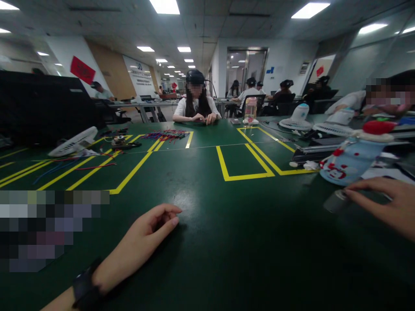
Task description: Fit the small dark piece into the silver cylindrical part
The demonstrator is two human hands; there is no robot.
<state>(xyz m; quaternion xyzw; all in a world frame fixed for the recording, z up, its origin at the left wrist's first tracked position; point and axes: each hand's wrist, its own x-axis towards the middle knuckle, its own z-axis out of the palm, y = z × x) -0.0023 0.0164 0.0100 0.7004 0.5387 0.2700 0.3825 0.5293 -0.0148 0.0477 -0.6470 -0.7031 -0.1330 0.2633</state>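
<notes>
Head view: right fingers (365, 185) are pinching a grey cylinder (335, 202) by one end; left fingers (164, 208) are curling, parted, over the glossy desk (246, 237).

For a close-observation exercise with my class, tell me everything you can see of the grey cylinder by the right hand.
The cylinder is short and grey, with a smooth-looking side; blur hides any fine detail, and its material cannot be told. It looks tilted, its upper end toward the right hand, which touches it there. It is at the right of the view, over the green table, on the near side of the blue object. Whether it touches the table is unclear.
</notes>
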